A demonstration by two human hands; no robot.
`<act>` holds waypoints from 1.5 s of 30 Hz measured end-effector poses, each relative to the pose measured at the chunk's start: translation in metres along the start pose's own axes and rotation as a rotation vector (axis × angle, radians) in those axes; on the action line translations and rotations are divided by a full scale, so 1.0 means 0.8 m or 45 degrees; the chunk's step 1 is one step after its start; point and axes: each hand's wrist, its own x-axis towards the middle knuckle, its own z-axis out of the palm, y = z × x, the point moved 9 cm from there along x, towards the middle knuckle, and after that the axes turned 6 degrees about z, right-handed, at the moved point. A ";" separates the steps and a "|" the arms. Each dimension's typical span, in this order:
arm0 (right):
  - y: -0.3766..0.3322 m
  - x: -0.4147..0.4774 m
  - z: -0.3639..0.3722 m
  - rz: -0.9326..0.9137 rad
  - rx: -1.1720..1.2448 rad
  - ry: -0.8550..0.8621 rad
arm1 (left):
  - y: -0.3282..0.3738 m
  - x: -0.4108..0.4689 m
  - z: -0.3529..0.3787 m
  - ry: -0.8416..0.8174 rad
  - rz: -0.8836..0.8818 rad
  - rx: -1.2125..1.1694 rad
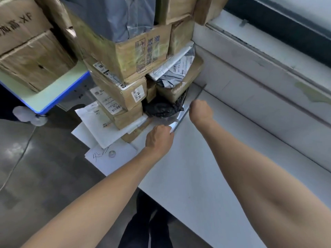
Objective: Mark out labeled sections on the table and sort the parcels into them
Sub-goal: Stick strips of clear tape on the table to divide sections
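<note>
— On the white table (pixel 206 167), beside the parcel stack (pixel 129 72), where is the strip?
— The shiny grey strip (pixel 180 119) slants just over the tabletop, its far end near the wall.
— And the hands?
— The left hand (pixel 158 138) pinches the near end, fingers curled. The right hand (pixel 201 111) is clenched on it farther along. A black bag (pixel 161 108) lies just beside it.

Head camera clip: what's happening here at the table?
A person holds a thin shiny strip, possibly tape, stretched across the white table beside a tall pile of parcels. The left hand grips its near end, and the right hand holds it farther along. No marked section shows yet.
</note>
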 end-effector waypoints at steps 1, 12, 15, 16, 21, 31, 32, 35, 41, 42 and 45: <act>-0.003 0.004 0.000 0.000 -0.013 -0.001 | 0.001 0.001 0.002 0.000 -0.008 0.007; 0.000 0.036 0.005 0.161 0.043 0.046 | -0.012 0.002 0.030 -0.071 -0.069 0.111; 0.002 0.038 0.007 0.199 0.065 0.009 | -0.009 0.003 0.039 -0.070 -0.067 0.161; 0.004 0.040 0.009 0.219 0.084 -0.011 | -0.008 0.004 0.041 -0.067 -0.069 0.180; 0.011 0.041 0.009 0.288 0.186 -0.037 | -0.004 0.003 0.038 -0.053 -0.074 0.235; 0.004 0.035 -0.014 0.316 0.185 0.013 | 0.012 -0.006 0.010 -0.018 0.032 0.321; 0.004 0.033 -0.018 0.313 0.193 0.022 | 0.015 -0.005 0.006 0.002 0.043 0.336; 0.005 0.025 -0.035 0.311 0.213 0.053 | 0.027 -0.007 -0.002 0.036 0.070 0.335; 0.022 -0.002 -0.045 0.290 0.244 0.035 | 0.051 -0.039 0.008 0.033 0.163 0.347; 0.027 -0.009 -0.045 0.299 0.239 0.032 | 0.055 -0.044 0.011 0.021 0.177 0.372; 0.046 -0.032 -0.048 0.323 0.268 0.063 | 0.070 -0.060 0.023 -0.002 0.225 0.353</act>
